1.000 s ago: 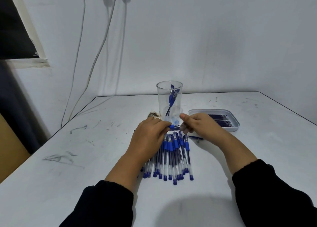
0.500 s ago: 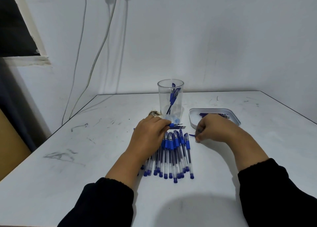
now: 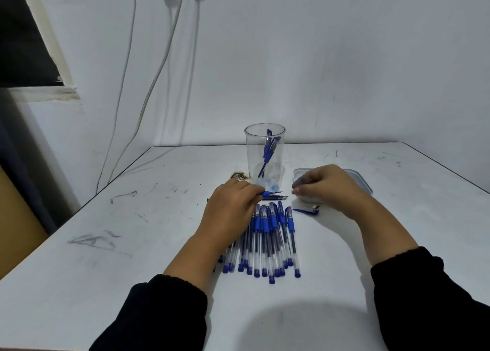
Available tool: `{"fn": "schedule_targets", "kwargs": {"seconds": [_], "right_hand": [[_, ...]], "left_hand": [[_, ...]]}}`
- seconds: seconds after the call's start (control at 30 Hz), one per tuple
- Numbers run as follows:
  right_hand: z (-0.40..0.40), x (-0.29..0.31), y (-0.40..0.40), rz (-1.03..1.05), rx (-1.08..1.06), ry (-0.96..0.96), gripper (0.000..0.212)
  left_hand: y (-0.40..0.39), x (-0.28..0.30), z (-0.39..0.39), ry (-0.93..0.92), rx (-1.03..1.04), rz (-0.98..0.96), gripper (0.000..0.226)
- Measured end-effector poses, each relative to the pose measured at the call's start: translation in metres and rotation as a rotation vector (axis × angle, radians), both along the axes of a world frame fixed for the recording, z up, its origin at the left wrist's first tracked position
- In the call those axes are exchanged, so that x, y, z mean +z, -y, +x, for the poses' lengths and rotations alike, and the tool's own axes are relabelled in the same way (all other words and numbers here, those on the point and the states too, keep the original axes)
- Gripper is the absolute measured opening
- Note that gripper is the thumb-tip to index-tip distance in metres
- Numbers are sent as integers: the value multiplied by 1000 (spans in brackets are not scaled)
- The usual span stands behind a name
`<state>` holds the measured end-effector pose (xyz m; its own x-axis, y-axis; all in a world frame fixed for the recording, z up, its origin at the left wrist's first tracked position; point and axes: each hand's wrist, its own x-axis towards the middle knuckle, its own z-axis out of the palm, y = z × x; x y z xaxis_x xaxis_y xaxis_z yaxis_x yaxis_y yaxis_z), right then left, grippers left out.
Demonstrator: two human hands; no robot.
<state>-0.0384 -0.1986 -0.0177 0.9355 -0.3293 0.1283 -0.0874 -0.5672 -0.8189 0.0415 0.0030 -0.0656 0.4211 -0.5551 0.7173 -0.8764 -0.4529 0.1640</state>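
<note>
Now, the left hand (image 3: 230, 212) is curled down over the far end of the pile, fingers clamped on a small bunch of uncapped pens (image 3: 274, 195). Their long axis runs crosswise, left to right, and the bare tips poke out of the fist straight toward the other hand. The right hand (image 3: 328, 189) sits just across that gap, knuckles up and fingers tucked under at the near left corner of the tray (image 3: 367, 187). Whether it pinches anything from the tray cannot be told, because the fingertips are hidden under the hand.

That gap is the whole story here. The tips point right, the right hand is the nearer one to them, and whatever it brings over would likely have to meet them along that same crosswise line.

Just on the near side of the right hand lies a loose cap (image 3: 306, 211), flat on the table (image 3: 132, 244). It also lies crosswise, apart from both hands but closer to the right.

Under and beside the left wrist the row of pens (image 3: 267, 240) fans toward the person. Their axes run near to far, square to the bunch in the fist.

Beyond the left fingertips, between the two hands and a little farther off, the clear cup (image 3: 265, 151) stands upright with blue pieces leaning inside.
</note>
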Motion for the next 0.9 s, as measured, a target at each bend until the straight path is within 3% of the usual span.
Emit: {"fn": "schedule_targets", "kwargs": {"seconds": [0.2,0.53,0.8,0.9], "right_hand": [[0,0,-9,221,34,-4,4],[6,-7,-27,190,43,-20,13],[8,-9,-37,234,-2,-73,46],[8,-4,-35,291,2,-124,36]], "left_hand": [[0,1,-1,3,13,-1,19],[1,1,-2,8,11,6,20],[1,1,-1,22,-22,5,19],[1,1,-1,14,-23,2,19]]}}
